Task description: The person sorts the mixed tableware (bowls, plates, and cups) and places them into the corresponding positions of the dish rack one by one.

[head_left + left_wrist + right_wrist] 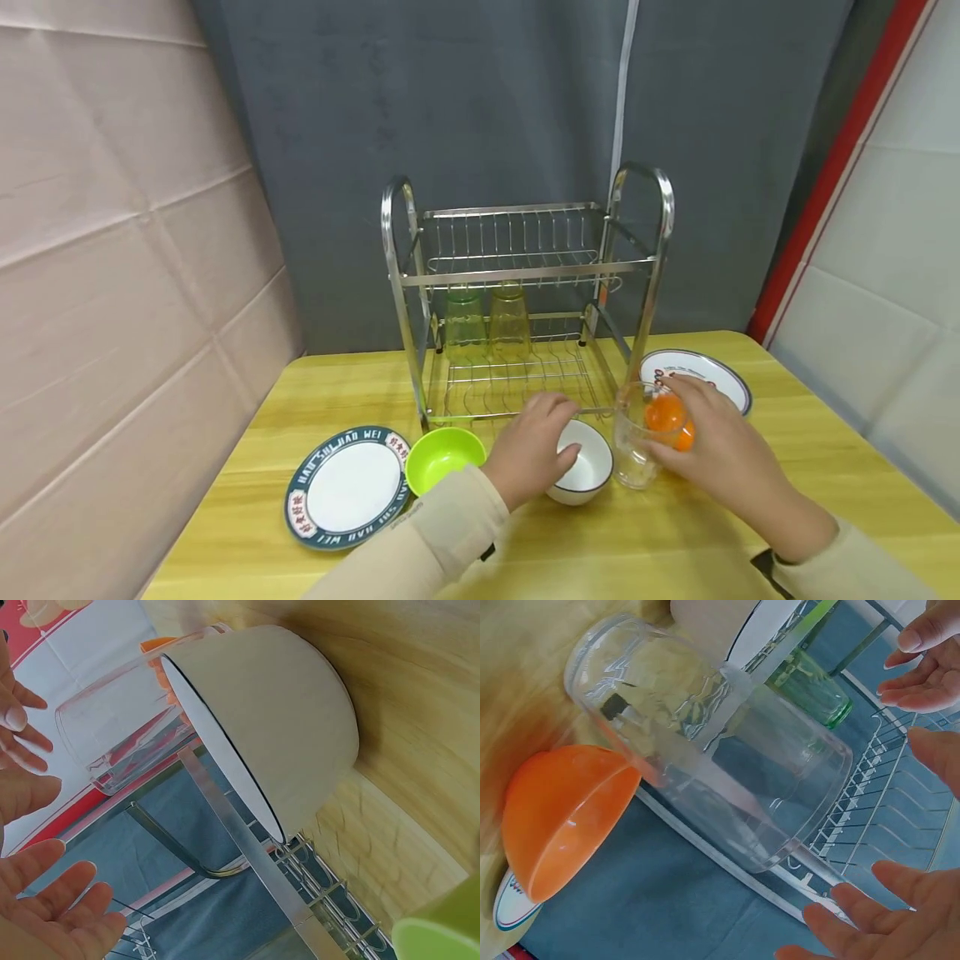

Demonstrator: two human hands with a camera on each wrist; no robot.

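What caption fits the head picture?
Two hands reach for a white bowl and clear glass before a dish rack.

The table (300, 400) is yellow wood with pale grain. Near its left edge lies a white plate (348, 487) with a dark teal rim and white letters. Beside it stands a lime green bowl (442, 458). The white bowl (585, 467) has a thin dark rim line. The glass (633, 437) is clear and the small bowl (667, 417) orange. The rack (517, 292) is shiny silver and holds a green cup (465, 321) and a yellow cup (510, 321).
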